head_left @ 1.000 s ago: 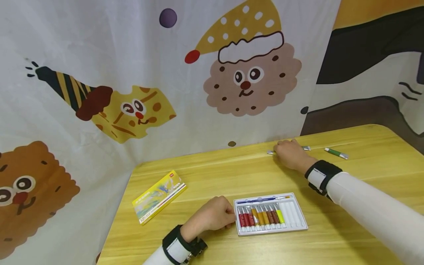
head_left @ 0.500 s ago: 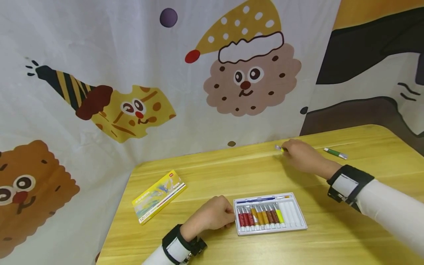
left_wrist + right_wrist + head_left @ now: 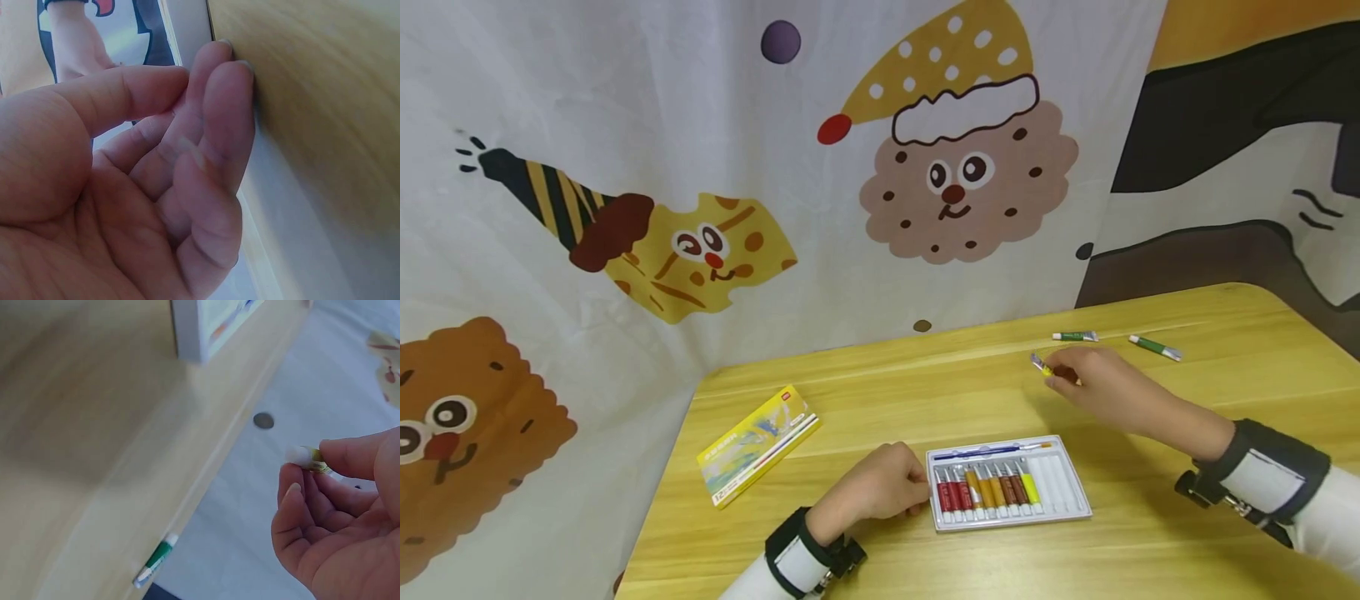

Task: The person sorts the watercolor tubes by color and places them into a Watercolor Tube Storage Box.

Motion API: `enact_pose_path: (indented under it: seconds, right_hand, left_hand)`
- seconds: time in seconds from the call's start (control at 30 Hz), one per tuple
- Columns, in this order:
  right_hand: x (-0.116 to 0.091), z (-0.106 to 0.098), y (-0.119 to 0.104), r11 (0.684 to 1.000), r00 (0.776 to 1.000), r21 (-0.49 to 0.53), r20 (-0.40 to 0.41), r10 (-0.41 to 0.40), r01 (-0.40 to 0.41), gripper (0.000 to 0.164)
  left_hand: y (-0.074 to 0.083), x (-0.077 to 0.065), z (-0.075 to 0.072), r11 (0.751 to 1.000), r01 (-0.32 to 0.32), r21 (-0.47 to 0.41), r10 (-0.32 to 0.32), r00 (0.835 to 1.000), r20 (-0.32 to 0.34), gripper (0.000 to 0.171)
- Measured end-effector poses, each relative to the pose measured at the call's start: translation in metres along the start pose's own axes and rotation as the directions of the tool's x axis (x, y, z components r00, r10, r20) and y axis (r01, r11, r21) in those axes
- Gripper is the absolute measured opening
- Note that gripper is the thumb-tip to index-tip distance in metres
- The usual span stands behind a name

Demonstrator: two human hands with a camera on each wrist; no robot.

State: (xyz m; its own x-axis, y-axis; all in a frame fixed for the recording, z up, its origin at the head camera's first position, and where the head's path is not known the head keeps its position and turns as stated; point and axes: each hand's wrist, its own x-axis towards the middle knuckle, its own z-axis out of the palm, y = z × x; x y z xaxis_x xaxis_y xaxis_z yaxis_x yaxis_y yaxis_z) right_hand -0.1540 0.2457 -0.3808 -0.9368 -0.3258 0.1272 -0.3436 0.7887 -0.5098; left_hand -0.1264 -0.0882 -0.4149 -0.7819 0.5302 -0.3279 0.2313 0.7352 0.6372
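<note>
My right hand (image 3: 1101, 383) pinches a yellow paint tube (image 3: 1042, 365) between thumb and fingertips, above the table. Its white cap (image 3: 299, 456) sticks out from the fingers in the right wrist view. My left hand (image 3: 887, 483) rests on the table with curled fingers, thumb and fingertips pinching the left edge of a white paint tray (image 3: 1015, 525). In the left wrist view, the thumb (image 3: 140, 94) lies against the tray's white edge (image 3: 190, 28). Red, orange, brown and yellow tubes (image 3: 992, 492) fill the tray's left part; a blue paintbrush (image 3: 985, 452) lies along its top slot.
Two green paint tubes (image 3: 1075, 337) lie near the table's back edge, beyond my right hand; the other green tube (image 3: 1156, 347) is farther right. A yellow paint box (image 3: 758, 446) lies on the left. Behind the table hangs a printed cloth (image 3: 820, 275).
My right hand has lifted the yellow paint tube from the back of the table and drawn it nearer, uncovering a green tube. The left hand stays at the tray.
</note>
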Motion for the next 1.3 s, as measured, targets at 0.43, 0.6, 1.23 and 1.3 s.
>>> enact_pose_path:
  seconds: [0.43, 0.6, 1.23, 1.3]
  right_hand:
    - [-0.037, 0.013, -0.017, 0.973, 0.989, 0.199, 0.110, 0.094, -0.114, 0.031]
    - [-0.047, 0.024, -0.024, 0.944, 0.975, 0.283, 0.187, 0.119, -0.169, 0.034]
    - [-0.062, 0.054, -0.028, 0.936, 0.969, 0.314, 0.230, 0.090, -0.161, 0.023]
    - [-0.062, 0.056, -0.028, 0.937, 0.968, 0.304, 0.229, 0.102, -0.171, 0.017]
  left_hand:
    - [-0.002, 0.001, 0.000, 1.000, 0.003, -0.005, -0.003, 1.000, 0.005, 0.034]
    - [-0.002, 0.001, 0.001, 1.000, 0.000, -0.001, 0.000, 1.000, 0.003, 0.034]
    - [-0.002, 0.002, 0.001, 1.000, 0.006, -0.003, -0.006, 1.000, 0.004, 0.035]
    - [-0.002, 0.002, 0.001, 1.000, 0.006, 0.002, -0.006, 1.000, 0.003, 0.035]
